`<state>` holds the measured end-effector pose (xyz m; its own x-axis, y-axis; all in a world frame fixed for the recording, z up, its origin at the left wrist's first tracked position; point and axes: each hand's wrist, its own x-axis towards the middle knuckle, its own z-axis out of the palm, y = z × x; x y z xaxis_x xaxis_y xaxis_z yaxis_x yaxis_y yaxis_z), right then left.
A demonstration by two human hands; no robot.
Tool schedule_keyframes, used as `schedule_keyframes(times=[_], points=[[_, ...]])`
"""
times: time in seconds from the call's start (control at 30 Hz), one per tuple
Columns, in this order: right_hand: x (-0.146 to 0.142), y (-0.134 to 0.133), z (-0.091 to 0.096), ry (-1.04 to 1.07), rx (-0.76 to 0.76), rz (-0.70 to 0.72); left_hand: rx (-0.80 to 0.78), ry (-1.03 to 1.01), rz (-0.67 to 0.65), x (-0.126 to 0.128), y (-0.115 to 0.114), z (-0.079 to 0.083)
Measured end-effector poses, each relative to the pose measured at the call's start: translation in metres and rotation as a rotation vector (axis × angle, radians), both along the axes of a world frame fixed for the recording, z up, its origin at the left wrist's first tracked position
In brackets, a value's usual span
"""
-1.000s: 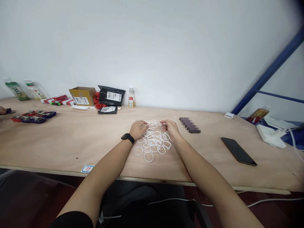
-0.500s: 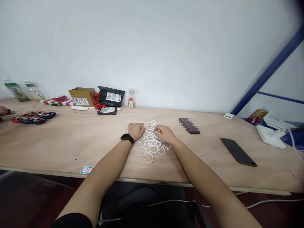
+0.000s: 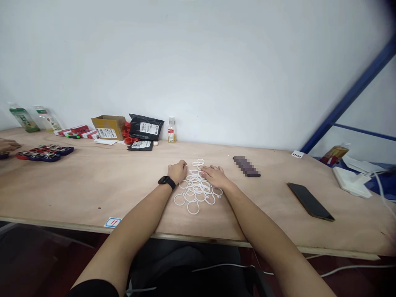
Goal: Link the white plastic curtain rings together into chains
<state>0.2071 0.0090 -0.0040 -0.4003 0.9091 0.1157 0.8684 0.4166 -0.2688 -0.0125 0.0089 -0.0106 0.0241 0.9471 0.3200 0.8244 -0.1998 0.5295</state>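
A loose pile of white plastic curtain rings lies on the wooden table, several of them overlapping. At the pile's left edge is my left hand, a black watch on its wrist. Its fingers are curled closed, and a bit of white ring shows at the fingertips; most of that ring is hidden. My right hand rests over the pile's right side with fingers stretched out and spread, touching rings and covering some. A pair of rings lies just beyond the hands, at the far end of the pile.
A phone and a pixelated dark object lie to the right. Along the wall stand a small bottle, a black parcel and an open cardboard box. Far left, another person's hand is near red and blue items.
My right hand has opened from a pinch, its fingers now spread over the rings. My left hand's fingers have drawn together from lying more flat. The view has shifted slightly.
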Motion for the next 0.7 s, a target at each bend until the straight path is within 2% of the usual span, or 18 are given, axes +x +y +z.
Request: schedule_keyframes(times=[0.17,0.37,0.5,0.6,0.7], points=[[0.008,-0.002,0.01,-0.03,0.097,-0.099,0.042,-0.185,-0.011,-0.002,0.001,0.003],[0.031,0.016,0.002,0.016,0.041,-0.276,0.098,-0.251,-0.01,-0.002,-0.001,0.006],[0.046,0.026,-0.004,0.015,0.018,-0.356,0.106,-0.261,-0.015,0.0,-0.004,0.009],[0.054,0.029,-0.004,0.042,0.041,-0.412,0.109,-0.272,-0.019,0.001,-0.006,0.011],[0.06,0.03,-0.003,0.036,-0.001,-0.435,0.115,-0.27,-0.018,0.002,-0.007,0.013]])
